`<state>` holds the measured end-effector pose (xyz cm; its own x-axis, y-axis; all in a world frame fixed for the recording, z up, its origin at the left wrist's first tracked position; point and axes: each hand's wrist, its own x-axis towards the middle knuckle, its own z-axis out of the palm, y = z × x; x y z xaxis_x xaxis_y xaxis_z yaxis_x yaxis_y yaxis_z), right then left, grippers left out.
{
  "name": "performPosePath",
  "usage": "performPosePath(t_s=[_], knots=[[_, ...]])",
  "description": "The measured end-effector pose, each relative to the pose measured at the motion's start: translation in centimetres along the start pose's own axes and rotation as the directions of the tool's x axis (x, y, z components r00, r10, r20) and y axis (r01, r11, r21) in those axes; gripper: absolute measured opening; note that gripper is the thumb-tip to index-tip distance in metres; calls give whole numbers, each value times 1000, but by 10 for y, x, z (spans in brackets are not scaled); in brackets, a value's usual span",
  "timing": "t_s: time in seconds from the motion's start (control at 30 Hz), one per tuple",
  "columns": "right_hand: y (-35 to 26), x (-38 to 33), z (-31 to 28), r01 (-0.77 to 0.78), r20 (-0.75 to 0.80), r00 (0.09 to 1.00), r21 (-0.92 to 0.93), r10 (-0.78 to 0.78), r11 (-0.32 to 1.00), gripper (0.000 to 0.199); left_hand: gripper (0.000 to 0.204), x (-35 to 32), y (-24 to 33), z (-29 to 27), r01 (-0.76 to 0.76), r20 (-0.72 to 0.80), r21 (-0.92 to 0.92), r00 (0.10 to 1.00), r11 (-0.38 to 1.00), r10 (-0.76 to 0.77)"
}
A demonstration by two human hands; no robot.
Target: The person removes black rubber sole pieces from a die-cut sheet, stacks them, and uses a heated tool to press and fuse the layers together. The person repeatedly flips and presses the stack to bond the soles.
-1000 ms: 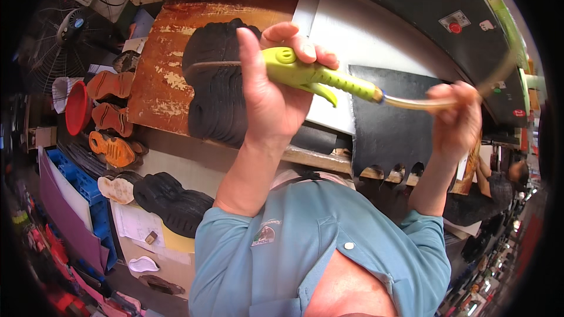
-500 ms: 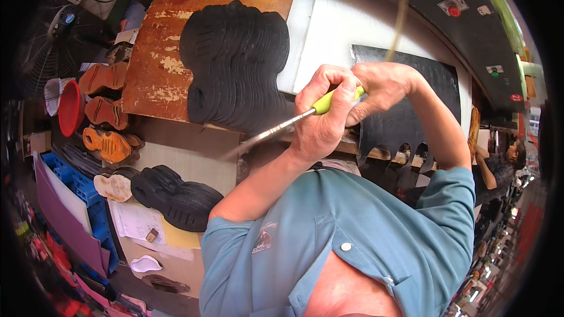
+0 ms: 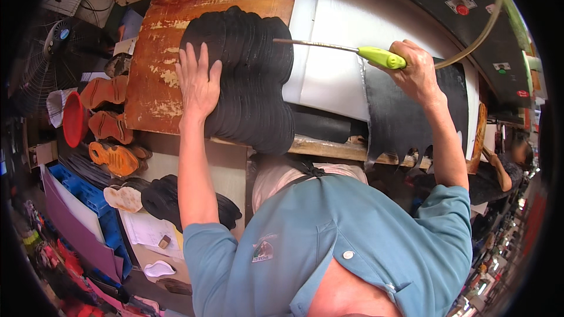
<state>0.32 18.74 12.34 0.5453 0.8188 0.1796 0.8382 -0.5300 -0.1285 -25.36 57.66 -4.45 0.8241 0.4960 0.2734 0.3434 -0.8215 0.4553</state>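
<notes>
My left hand (image 3: 201, 85) lies with its fingers spread on the left side of a fanned stack of black sole-shaped sheets (image 3: 252, 88). In my right hand (image 3: 416, 71) is a green-handled air blow gun (image 3: 379, 56) with a long thin metal nozzle. The nozzle points left, and its tip is over the right edge of the stack in this view; whether it touches cannot be made out. A clear hose runs from my right hand up to the upper right. Below that hand, a black sheet (image 3: 405, 120) with cut-outs along its near edge lies on the white surface.
The stack rests on a scuffed brown board (image 3: 154, 91). A dark machine panel with a red button (image 3: 463, 9) borders the far right. To the left are orange sole shapes (image 3: 113, 158), a red bowl (image 3: 74, 119) and a fan (image 3: 50, 53). Another person (image 3: 505, 167) is at right.
My hands were together at the green handle. The left has moved left onto the stack; the right has moved right with the blow gun, whose nozzle has swung up toward the stack.
</notes>
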Motion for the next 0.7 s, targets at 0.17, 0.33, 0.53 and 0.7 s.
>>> performPosePath(t_s=[0.17, 0.33, 0.53, 0.7], knots=[[-4, 8, 15, 141, 145, 980, -33, -135, 989, 29, 64, -7, -5, 3, -53, -37, 7, 998, 999, 53], [7, 20, 23, 148, 85, 984, 68, -154, 987, 25, 64, -1, 5, -16, 73, 137, 163, 986, 984, -96], [3, 33, 41, 197, 94, 975, 39, -200, 980, 25, 69, 8, 0, -29, 77, 57, 6, 995, 997, -78], [-13, 39, 38, 175, 126, 976, 27, -177, 984, 29, 77, 16, -14, -22, 70, 4, 306, 997, 949, -75]])
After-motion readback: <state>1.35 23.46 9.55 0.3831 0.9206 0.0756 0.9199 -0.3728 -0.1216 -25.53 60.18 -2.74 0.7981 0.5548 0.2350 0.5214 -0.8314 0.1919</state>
